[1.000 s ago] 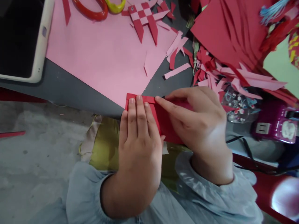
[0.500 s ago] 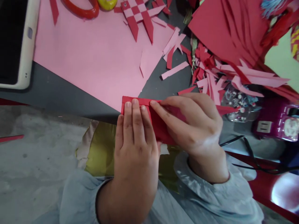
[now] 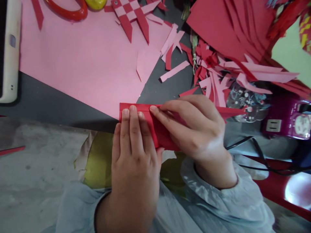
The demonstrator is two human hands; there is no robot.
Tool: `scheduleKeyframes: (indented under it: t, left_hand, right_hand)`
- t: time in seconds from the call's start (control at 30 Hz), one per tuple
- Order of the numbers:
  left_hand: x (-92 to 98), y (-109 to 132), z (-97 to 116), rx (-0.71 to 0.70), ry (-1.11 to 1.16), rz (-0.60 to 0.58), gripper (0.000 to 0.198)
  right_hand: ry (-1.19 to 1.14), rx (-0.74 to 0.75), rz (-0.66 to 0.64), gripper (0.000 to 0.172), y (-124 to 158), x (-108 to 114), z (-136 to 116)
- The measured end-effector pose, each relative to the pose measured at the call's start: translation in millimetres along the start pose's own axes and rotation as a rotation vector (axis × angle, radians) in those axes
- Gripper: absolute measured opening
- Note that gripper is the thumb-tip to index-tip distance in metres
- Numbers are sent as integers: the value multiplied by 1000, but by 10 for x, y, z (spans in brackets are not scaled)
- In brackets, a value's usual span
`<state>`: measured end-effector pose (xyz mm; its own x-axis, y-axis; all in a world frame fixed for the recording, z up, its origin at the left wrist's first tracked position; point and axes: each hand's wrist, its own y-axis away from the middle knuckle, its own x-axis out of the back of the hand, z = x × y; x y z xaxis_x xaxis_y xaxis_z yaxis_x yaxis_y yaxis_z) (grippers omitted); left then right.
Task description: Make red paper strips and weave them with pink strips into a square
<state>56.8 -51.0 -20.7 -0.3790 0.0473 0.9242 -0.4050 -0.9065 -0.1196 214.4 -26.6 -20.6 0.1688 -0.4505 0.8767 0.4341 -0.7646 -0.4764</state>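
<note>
A piece of red paper (image 3: 159, 131) with a narrow folded strip along its far edge lies at the table's near edge. My left hand (image 3: 136, 155) rests flat on its left part, fingers stretched out and fingertips on the folded strip. Close beside it, my right hand (image 3: 196, 126) is closed on the paper, its index fingertip pressing the fold. The right thumb is hidden. Under the paper's far left corner is a large pink sheet (image 3: 85, 61). A woven red-and-pink paper fish (image 3: 130, 13) lies on that sheet.
Red-handled scissors (image 3: 70, 14), only partly in view, lie at the top left near a white-cased device (image 3: 12, 58). Pink and red paper scraps (image 3: 213, 74) are heaped at right, by a clear container of pins (image 3: 246, 102), a purple device (image 3: 286, 121) and a black cable (image 3: 257, 152).
The view has shifted, so the table things and both hands appear farther left. Both hands stay on the red paper, with slightly more of it showing between them.
</note>
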Motion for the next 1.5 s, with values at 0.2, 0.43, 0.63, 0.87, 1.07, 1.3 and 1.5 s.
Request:
scheduleKeyframes:
  t: [0.2,0.43,0.63,0.87,1.07,1.3,1.5]
  left_hand:
    - [56,-50,-42,-20,66,59,53]
    - [201,-145,-251,100,132,177,46]
    - [194,-268,-388,228,104,214,34]
    - [189,-393,-386,213,40,227,15]
    - [108,-454,-375,204,109,285,6]
    - [154,-442,-313,245,538,269,9]
    - [231,-371,-334,276,690,305,12]
  right_hand:
    - [-26,12,16,9,1,-18,13]
    - [12,-16,60,7,-23,-57,-12]
    - [2,-41,20,17,-13,-88,-23]
    - [-46,-95,37,24,29,-148,-24]
    - [-125,-198,-35,24,34,-155,-28]
    - [-168,-189,62,21,72,-187,-2]
    - [-278,-230,215,24,-21,-83,1]
